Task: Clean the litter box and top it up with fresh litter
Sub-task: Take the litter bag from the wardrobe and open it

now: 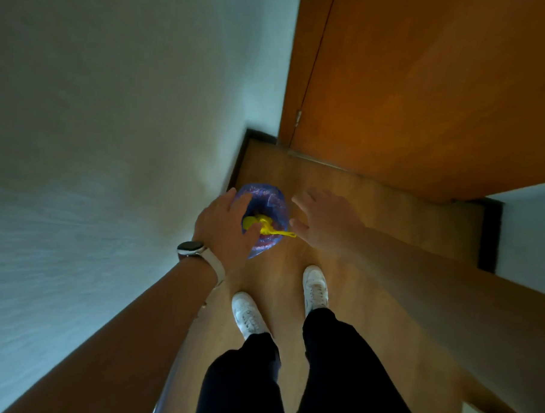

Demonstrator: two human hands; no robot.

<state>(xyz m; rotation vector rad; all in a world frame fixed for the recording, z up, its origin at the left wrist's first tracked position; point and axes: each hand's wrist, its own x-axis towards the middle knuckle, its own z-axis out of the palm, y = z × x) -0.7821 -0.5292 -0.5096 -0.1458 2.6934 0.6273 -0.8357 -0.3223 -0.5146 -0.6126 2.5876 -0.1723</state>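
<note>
A blue plastic bag [273, 203] with yellow drawstring ties [268, 228] stands on the wooden floor in the corner between the wall and the door. My left hand [225, 227], a watch on its wrist, lies against the bag's left side with the fingers stretched out and the thumb beside the yellow ties. To the right of the bag my right hand [322, 222] hovers with spread fingers, its thumb close to the end of a yellow tie, and holds nothing. No litter box is in view.
A white wall [96, 136] runs along the left with a dark skirting board [237, 164]. An orange wooden door [426, 88] is shut ahead. My feet in white shoes [249, 314] stand just behind the bag. Another wall corner [526, 230] juts in at the right.
</note>
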